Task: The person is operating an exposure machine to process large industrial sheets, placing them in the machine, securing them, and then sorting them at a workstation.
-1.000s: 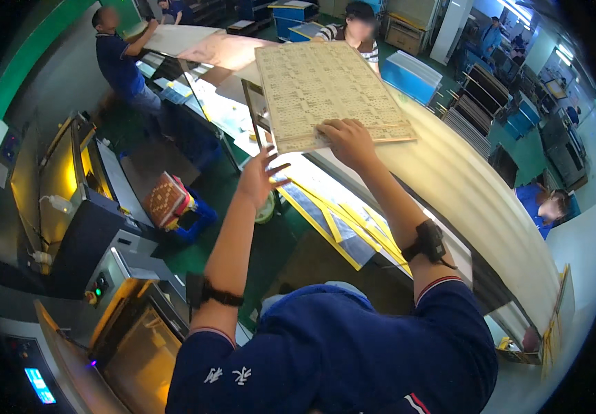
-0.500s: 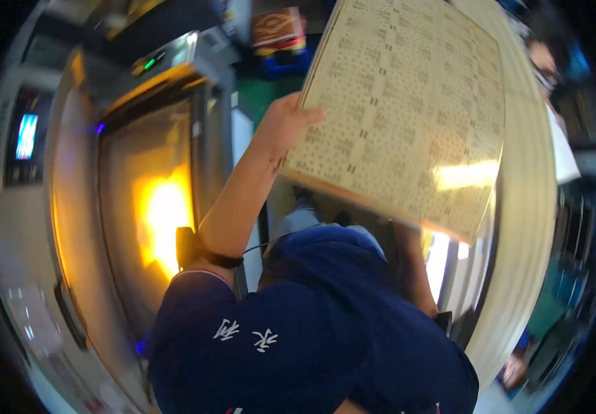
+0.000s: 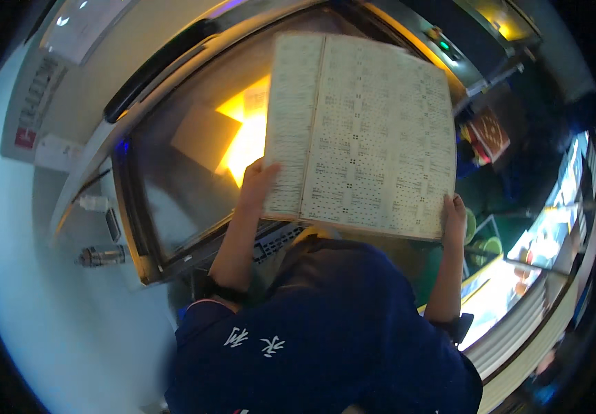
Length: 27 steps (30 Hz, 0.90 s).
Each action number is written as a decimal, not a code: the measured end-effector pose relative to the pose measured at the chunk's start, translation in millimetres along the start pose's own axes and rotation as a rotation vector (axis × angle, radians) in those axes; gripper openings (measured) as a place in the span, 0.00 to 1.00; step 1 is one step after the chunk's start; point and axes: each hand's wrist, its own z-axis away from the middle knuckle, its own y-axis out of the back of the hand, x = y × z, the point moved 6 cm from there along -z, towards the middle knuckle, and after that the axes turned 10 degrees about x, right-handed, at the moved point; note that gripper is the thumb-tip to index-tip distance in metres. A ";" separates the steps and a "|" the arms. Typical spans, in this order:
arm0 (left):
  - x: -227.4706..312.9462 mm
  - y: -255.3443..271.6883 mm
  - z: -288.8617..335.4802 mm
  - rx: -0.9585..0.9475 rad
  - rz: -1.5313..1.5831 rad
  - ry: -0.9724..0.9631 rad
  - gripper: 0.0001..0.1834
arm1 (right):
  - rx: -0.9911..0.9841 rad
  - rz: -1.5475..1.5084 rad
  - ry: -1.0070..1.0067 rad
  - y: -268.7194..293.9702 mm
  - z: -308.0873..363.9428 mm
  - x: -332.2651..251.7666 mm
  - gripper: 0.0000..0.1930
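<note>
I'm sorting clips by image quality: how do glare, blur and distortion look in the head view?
Head view: yellow glare burns out white on the machine, the work surface at right overexposed; head view: the left hand smears, as does the patterned sheet toward its left edge; head view: fisheye bends the machine's frame, corners black.

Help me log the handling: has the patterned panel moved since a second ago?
Yes: the patterned panel has come toward the yellow-lit machine and now partly hides it in view.
</note>
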 end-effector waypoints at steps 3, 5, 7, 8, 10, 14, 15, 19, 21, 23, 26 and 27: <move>-79.0 101.1 -59.8 0.253 0.123 0.022 0.15 | -0.105 0.087 0.031 -53.0 -70.3 10.6 0.11; -114.4 140.1 -69.0 0.348 0.158 0.065 0.15 | -0.134 0.311 0.072 -79.7 -111.9 -4.4 0.10; -133.9 185.2 -88.7 0.429 0.161 0.093 0.16 | -0.168 0.392 0.121 -124.4 -150.4 -17.9 0.10; -144.1 197.8 -96.9 0.430 0.120 0.114 0.18 | -0.214 0.603 0.206 -137.5 -178.4 -24.5 0.11; -142.4 235.3 -122.0 0.438 0.066 0.135 0.20 | -0.277 0.855 0.326 -183.9 -213.3 -29.2 0.15; -138.4 225.7 -156.7 0.456 -0.688 -0.056 0.31 | -0.194 1.163 0.917 -194.8 -299.4 -25.4 0.27; -128.7 211.1 -149.5 0.480 -0.971 -0.357 0.36 | -0.236 1.400 0.765 -221.6 -292.3 -4.4 0.33; -195.3 110.9 -122.5 0.141 -1.455 -0.186 0.38 | -0.608 1.676 0.740 -285.8 -203.5 89.3 0.45; -200.3 90.6 -128.0 0.056 -1.504 -0.188 0.36 | -0.581 1.713 0.761 -296.5 -181.5 93.0 0.46; -200.7 88.1 -136.8 0.186 -1.502 -0.232 0.32 | -0.509 1.683 0.773 -291.9 -180.8 96.7 0.47; -196.2 88.4 -153.8 0.198 -1.480 -0.216 0.31 | -0.534 1.689 0.748 -299.8 -184.7 94.5 0.47; -193.5 87.9 -157.0 0.200 -1.484 -0.214 0.31 | -0.556 1.700 0.710 -303.8 -182.8 92.9 0.47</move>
